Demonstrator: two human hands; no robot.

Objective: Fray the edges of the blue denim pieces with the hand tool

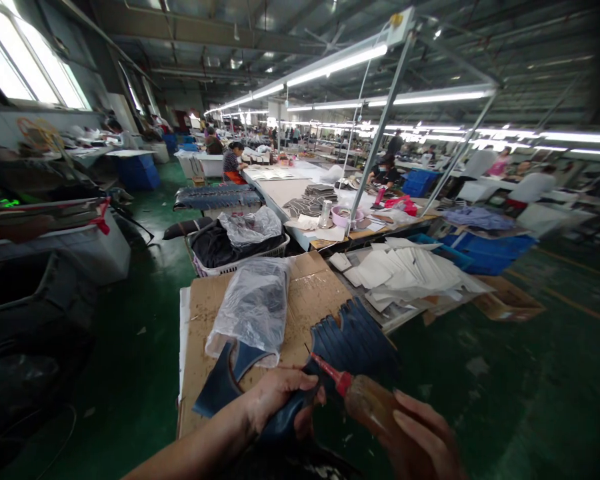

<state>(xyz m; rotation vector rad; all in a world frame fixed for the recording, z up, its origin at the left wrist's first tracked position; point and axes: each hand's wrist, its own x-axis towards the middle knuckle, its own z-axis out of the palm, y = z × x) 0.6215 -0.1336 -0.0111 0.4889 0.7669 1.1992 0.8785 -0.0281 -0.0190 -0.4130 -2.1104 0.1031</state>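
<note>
Green floor [145, 320] surrounds the work table, whose brown cardboard [303, 307] probably serves as a cheap cover, judging by its many dark specks and smears. Just beyond its right side, pale sheets [397, 270] overlap in a loose spread, which leaves many of their edges showing. Past the far left edge, a white basket [227, 269] keeps dark cloth together. On the cardboard, a clear plastic bag [255, 303] lies over part of a loose blue piece [214, 390]; whether it is there to cover the piece or was simply put down, I cannot tell. At the right edge, a row of blue pieces [355, 343] is fanned in overlapping strips, seemingly so that each edge is exposed and easy to reach. The left hand [270, 395] grips a blue piece [283, 421] near the front of the table, its thumb on top and fingers curled round, which likely steadies the bendy material. The right hand [423, 427] is wrapped round an amber bottle [367, 400], tilted so that its red nozzle [341, 380] slants up and leftward, close to the left thumb; this grip seems to allow fine aim. Whether the nozzle's thin tip touches anything is unclear.
</note>
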